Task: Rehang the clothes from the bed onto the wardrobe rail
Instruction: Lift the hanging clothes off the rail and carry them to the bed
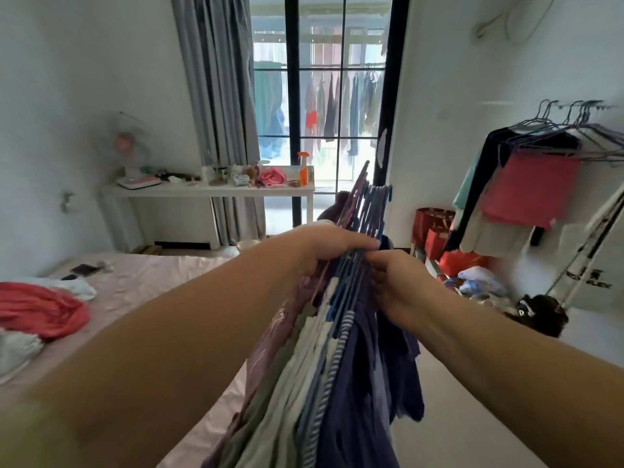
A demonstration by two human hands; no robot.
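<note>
A: Status: the bundle of hung clothes (324,349) sits at frame centre and runs to the lower edge, held off the bed (141,292). The hanger hooks (368,207) fan up past the knuckles.

B: Hands?

A: The left hand (324,244) is wrapped over the hanger necks from the left, fingers curled around the stack. The right hand (395,285) meets it from the right, fingertips pinching into the same necks. Both are closed on the bundle; neither is spread.

B: Handling?

A: Judgement only: many garments together, so probably heavy as a lot. The fabric is soft and gives no support, while the hangers look stiff and thin. Hold at the necks just under the hooks. Grabbing cloth would likely let pieces slide off. The hooks may tangle or splay when one is peeled away.

B: Where does it go?

A: The wardrobe rail (587,108) is at upper right. It already carries several hangers and a few garments, including a red top (530,190). Free rail length cannot be judged from here.

B: Anything left on the bed?

A: A red garment (40,309) and pale cloth lie at the left edge, no hangers visible on them.

B: Containers?

A: Red bags (435,231) sit below the rail at right; their contents are not visible. Loose clothes (479,278) are heaped beside them. A small basin (248,246) sits behind the left wrist, its inside hidden.
</note>
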